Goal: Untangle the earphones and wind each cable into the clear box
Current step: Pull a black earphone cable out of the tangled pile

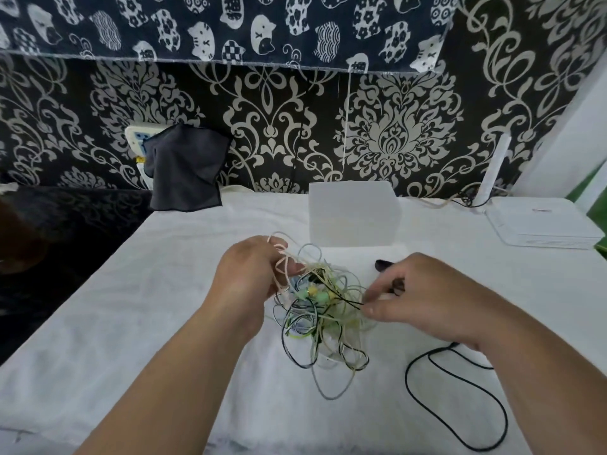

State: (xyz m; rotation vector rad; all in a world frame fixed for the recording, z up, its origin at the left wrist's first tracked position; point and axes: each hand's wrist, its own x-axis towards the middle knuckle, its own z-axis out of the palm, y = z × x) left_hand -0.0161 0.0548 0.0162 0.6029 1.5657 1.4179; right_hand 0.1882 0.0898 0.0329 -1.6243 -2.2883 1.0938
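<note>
A tangle of earphone cables [323, 318] in white, pink, green, yellow, grey and black hangs between my hands above the white cloth. My left hand [251, 269] grips the upper left of the tangle, with pink and white loops over its fingers. My right hand [415, 292] pinches a black cable [456, 385] at the tangle's right edge; that cable trails in a long loop over the cloth under my right forearm. The clear box [353, 215] stands empty behind the tangle, near the wall.
A white-covered table [164, 307] carries everything. A small black object [382, 265] lies by the box's front right. A white flat device [542, 223] with cords sits at the far right. A dark grey cloth [185, 169] hangs at the back left.
</note>
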